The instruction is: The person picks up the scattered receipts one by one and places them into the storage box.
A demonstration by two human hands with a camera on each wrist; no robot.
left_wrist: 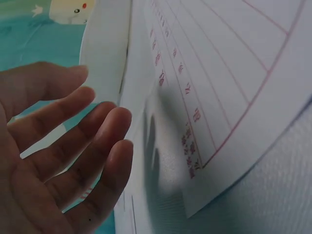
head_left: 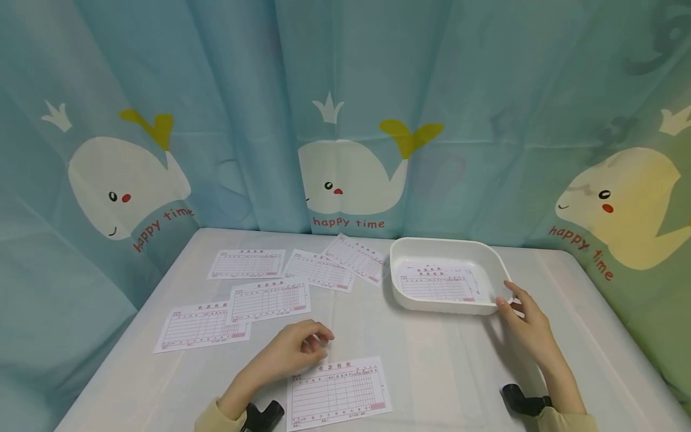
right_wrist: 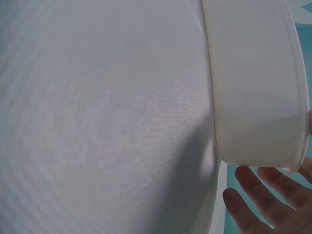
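My left hand (head_left: 294, 353) hovers over the table with its fingers loosely bent and nothing between them. Just below it lies a receipt slip (head_left: 339, 396), white with a printed red grid; the left wrist view shows this slip (left_wrist: 229, 92) close beside the fingers. At the right, my right hand (head_left: 531, 330) holds the near right corner of a white plastic tray (head_left: 442, 308), thumb and forefinger at its rim. In the right wrist view the other fingers (right_wrist: 263, 192) extend beside the tray's end wall (right_wrist: 258, 117). More receipt slips (head_left: 434, 288) lie overlapping inside the tray.
Several receipt slips lie left of the tray, including one at the back left (head_left: 245, 264), one in the middle (head_left: 270, 300) and one at far left (head_left: 189, 330). A white cloth (head_left: 421, 366) covers the table. A blue whale-print curtain (head_left: 243, 150) hangs behind.
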